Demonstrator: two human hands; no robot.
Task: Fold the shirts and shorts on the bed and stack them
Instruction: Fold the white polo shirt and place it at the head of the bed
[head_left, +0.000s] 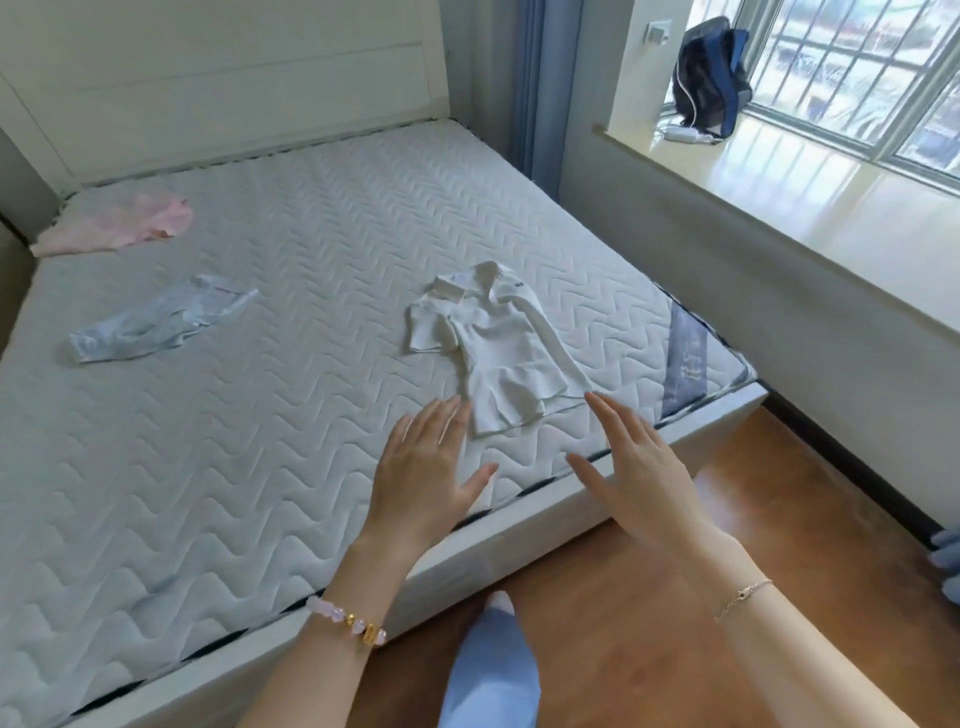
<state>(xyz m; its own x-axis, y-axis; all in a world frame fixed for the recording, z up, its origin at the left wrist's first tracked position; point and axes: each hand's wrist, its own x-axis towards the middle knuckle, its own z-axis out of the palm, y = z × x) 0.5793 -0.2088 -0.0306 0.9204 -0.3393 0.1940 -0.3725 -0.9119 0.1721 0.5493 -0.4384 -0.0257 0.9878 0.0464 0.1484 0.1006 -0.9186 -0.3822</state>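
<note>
White collared short-sleeved shirt (493, 348) lies flat on quilted mattress of bed (260, 415), near corner. Left hand (423, 475) and right hand (636, 470) spread, fingers straight, flanking shirt hem; contact unclear.

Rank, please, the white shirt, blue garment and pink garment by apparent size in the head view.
1. white shirt
2. blue garment and pink garment: these look alike, and the pink lies farther away, so unranked.

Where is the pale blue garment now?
In the head view, the pale blue garment lies left on the mattress, nearer than the pink garment, left of the white shirt.
</note>
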